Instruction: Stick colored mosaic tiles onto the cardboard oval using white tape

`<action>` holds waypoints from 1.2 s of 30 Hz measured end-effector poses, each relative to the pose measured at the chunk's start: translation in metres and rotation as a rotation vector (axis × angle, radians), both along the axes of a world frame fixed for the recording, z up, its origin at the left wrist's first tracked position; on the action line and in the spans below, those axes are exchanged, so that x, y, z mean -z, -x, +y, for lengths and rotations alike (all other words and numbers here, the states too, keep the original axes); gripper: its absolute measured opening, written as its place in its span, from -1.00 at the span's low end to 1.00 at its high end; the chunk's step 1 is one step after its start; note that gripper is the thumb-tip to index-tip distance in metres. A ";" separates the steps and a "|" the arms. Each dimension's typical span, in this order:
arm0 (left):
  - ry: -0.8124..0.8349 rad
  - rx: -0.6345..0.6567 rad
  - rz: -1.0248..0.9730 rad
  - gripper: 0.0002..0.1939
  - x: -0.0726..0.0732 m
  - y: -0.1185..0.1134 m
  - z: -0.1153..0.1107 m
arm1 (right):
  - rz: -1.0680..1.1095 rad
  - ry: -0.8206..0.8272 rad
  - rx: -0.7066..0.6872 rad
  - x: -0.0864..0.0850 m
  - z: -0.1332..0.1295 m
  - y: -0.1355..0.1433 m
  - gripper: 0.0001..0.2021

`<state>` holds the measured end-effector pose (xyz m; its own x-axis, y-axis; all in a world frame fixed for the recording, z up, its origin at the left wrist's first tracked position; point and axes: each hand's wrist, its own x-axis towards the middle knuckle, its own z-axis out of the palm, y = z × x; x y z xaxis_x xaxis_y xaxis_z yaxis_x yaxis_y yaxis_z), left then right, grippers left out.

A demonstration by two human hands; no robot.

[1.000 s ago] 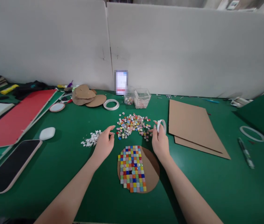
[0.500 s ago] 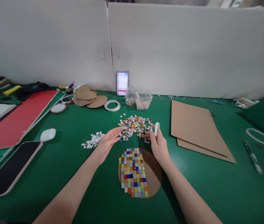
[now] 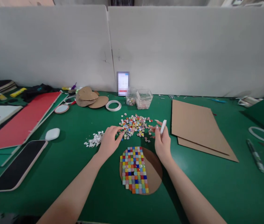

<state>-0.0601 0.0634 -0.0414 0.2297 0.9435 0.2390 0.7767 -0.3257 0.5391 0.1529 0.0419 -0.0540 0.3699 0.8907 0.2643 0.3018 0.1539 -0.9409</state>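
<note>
My left hand (image 3: 109, 140) is at the left edge of a loose pile of small coloured mosaic tiles (image 3: 135, 124). Its thumb and forefinger come together there; whatever is between the tips is too small to make out. In my right hand (image 3: 162, 144), right of the pile, a slim white stick-shaped object (image 3: 163, 127) stands up between thumb and fingers. Below both hands lies a round cardboard disc (image 3: 154, 174). Rows of coloured square tiles (image 3: 134, 169) cover its left and middle part, while bare cardboard shows on the right.
White paper scraps (image 3: 94, 140) lie beside my left hand. Clear containers (image 3: 144, 99), a tape roll (image 3: 113, 105) and cardboard discs (image 3: 87, 97) stand behind. Cardboard sheets (image 3: 194, 127) and a pen (image 3: 256, 155) are right; a phone (image 3: 20, 165) and white case (image 3: 52, 134) left.
My left hand has turned over, its fingers curling from stretched out to a pinch by the pile. My right hand has shifted slightly right, still with the white stick-shaped object. The view has shifted a little.
</note>
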 end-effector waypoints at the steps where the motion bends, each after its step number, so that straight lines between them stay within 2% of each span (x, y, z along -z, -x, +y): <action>1: -0.030 -0.002 0.087 -0.77 0.001 -0.002 0.003 | 0.005 -0.003 0.000 0.001 0.000 0.000 -0.63; 6: -0.081 0.037 0.387 -0.78 -0.001 -0.018 0.019 | 0.025 -0.015 0.012 0.002 0.000 0.000 -0.63; 11: -0.084 0.064 0.412 -0.77 0.001 -0.024 0.023 | 0.034 -0.034 0.016 0.001 0.000 -0.001 -0.63; 18: -0.060 0.013 0.277 -0.78 0.013 -0.019 0.024 | 0.049 -0.053 0.013 0.004 0.002 -0.001 -0.65; 23: -0.032 -0.084 0.062 -0.65 0.011 -0.011 0.029 | 0.069 -0.040 0.032 0.005 0.002 -0.002 -0.64; 27: -0.002 -0.106 -0.100 -0.59 0.009 -0.007 0.029 | 0.055 -0.016 0.025 0.004 0.003 -0.003 -0.63; 32: -0.017 -0.139 -0.252 -0.69 0.007 -0.006 0.030 | 0.053 0.006 0.035 0.006 0.004 -0.005 -0.62; 36: -0.059 -0.105 -0.207 -0.77 0.005 -0.007 0.031 | 0.022 0.009 0.020 0.009 0.006 -0.005 -0.61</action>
<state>-0.0527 0.0944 -0.0469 0.0710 0.9426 0.3261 0.6832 -0.2842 0.6726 0.1576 0.0477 -0.0628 0.3935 0.8851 0.2484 0.2842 0.1398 -0.9485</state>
